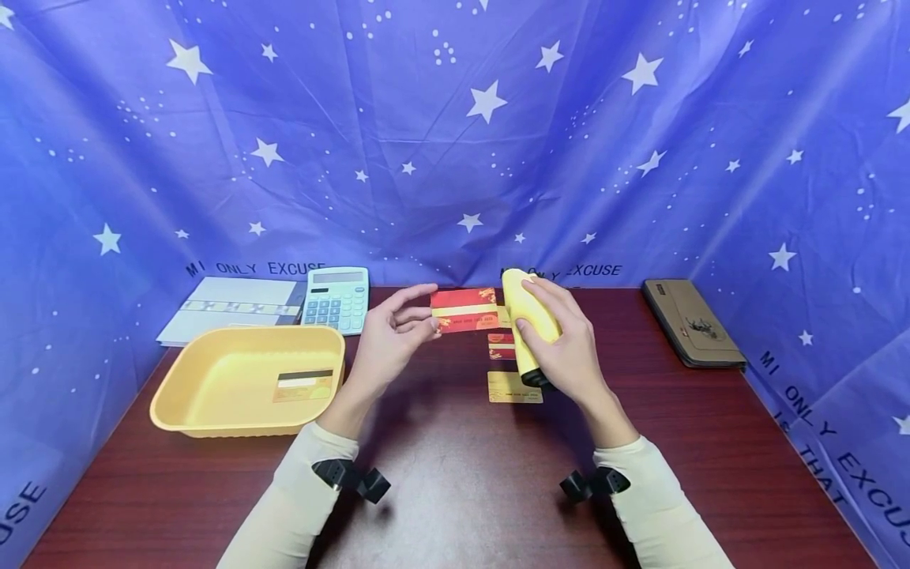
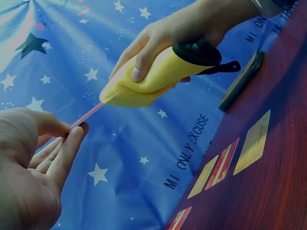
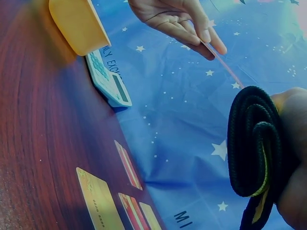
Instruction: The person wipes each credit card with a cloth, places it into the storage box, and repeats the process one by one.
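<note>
A red bank card (image 1: pixel 465 310) with a pale stripe is held up over the table, edge-on in both wrist views. My left hand (image 1: pixel 394 336) pinches its left edge between thumb and fingers. My right hand (image 1: pixel 569 340) grips a folded yellow cloth (image 2: pixel 153 79) with black trim and a strap at its lower end. The cloth's upper end meets the card's right end and hides it. Below them on the table lie a gold card (image 1: pixel 513 388), another red card (image 1: pixel 501 346) and more cards, partly covered by the cloth in the head view.
Left of my hands stands a yellow plastic basin (image 1: pixel 171 407) with a gold card (image 1: pixel 306 387) inside. Behind it are a light blue calculator (image 1: pixel 336 302) and a white box-like item (image 1: pixel 231 296). A brown wallet (image 1: pixel 693 322) lies far right. Blue starry fabric (image 1: pixel 455 142) hangs behind the table.
</note>
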